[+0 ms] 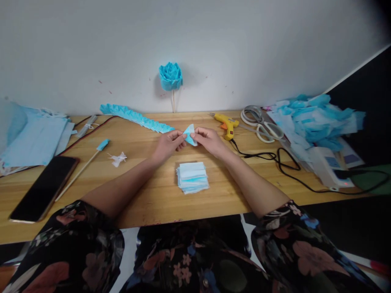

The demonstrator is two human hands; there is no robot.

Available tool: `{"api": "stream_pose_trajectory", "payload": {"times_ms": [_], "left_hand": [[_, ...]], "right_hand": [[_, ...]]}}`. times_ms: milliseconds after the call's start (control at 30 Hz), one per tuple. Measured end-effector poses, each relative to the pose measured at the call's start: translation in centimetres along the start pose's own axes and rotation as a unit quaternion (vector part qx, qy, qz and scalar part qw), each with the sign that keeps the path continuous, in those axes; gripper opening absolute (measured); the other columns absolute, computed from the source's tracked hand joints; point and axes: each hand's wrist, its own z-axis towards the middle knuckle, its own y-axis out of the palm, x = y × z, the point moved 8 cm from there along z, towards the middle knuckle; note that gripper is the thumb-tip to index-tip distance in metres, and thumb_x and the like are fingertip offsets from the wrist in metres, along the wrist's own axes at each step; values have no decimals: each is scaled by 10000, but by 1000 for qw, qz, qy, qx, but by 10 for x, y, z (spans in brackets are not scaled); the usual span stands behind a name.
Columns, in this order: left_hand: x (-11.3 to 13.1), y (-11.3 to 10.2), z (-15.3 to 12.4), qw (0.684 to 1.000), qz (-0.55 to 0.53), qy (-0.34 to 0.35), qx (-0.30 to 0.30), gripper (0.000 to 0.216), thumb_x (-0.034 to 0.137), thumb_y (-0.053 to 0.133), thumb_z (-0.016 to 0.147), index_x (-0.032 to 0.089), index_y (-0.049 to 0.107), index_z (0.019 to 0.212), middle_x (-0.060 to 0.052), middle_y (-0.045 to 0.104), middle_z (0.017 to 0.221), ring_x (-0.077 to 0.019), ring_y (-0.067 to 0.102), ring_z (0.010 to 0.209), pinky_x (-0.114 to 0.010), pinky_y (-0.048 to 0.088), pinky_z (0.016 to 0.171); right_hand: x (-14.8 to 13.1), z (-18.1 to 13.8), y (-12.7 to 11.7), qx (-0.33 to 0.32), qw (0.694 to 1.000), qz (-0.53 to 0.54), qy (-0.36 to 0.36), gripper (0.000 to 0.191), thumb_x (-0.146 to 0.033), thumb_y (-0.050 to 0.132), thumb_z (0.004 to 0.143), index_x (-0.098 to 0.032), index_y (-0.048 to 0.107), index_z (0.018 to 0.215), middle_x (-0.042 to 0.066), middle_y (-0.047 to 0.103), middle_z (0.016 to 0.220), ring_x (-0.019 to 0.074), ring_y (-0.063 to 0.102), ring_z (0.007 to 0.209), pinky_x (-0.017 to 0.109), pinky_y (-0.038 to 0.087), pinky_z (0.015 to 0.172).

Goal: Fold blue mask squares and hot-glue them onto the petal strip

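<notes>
Folded blue piece (pixel 190 134): small, triangular, light blue, held off the bench (pixel 152 195) surface, nearer the far edge than the near one and roughly midway along the bench's length. It sits between your two hands, pinched from both sides. Your left hand (pixel 168 144) grips its left corner with thumb and fingertips closed narrowly on the material; your right hand (pixel 209 140) does the same on its right side, fingers curled in, thumb on top. The fingertips of the two hands nearly meet across the piece.

Pose: both forearms run in from the near edge and converge toward the piece. Wrists are low, close to the wood; whether they rest on it you cannot tell. Palms face each other.

Just nearside of your hands, between the forearms: a stack of cut blue squares (pixel 192 177), lying flat.

Behind the left hand: a pleated blue strip (pixel 134 116) running diagonally toward the far edge. At the far edge against the wall: a blue rose on a stick (pixel 170 76), upright.

Right of your right hand: a yellow glue gun (pixel 226 123), then scissors (pixel 262 124), then a heap of blue scraps (pixel 317 120) toward the right end.

Left part of the bench: a stick with a blue tip (pixel 84 165), and a dark phone (pixel 45 187) near the near left corner.
</notes>
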Motion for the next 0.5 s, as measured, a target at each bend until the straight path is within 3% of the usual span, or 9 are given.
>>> {"api": "stream_pose_trajectory", "payload": {"times_ms": [133,233,367,500], "left_hand": [[-1,-4,2,1000,-12,5,17,329,464,702,833,167,619,720,2,639,618,-75,520,509,-208,433,511],[-1,-5,2,1000,-20,3,24,329,460,708,827,166,612,713,-1,644,620,-77,526,510,-208,429,504],[-1,-4,1,999,-28,3,24,311,430,699,837,169,607,696,3,640,606,-77,522,502,-206,421,495],[-1,-4,1,999,-27,10,26,315,408,693,849,169,595,669,7,627,588,-69,500,474,-203,407,487]], "right_hand": [[-9,6,-30,77,991,-104,-28,344,-457,544,908,-206,559,673,-12,558,674,141,475,659,285,338,662],[-23,6,-68,154,960,-232,-8,295,-395,519,919,-201,625,724,13,622,708,154,506,662,293,334,669],[-31,-5,-109,153,861,-471,113,292,-371,527,925,-178,722,822,95,704,791,223,594,750,319,359,685],[-14,-28,-132,158,773,-564,244,425,-426,468,970,-129,767,1028,214,754,1025,329,687,941,373,446,767]]}}
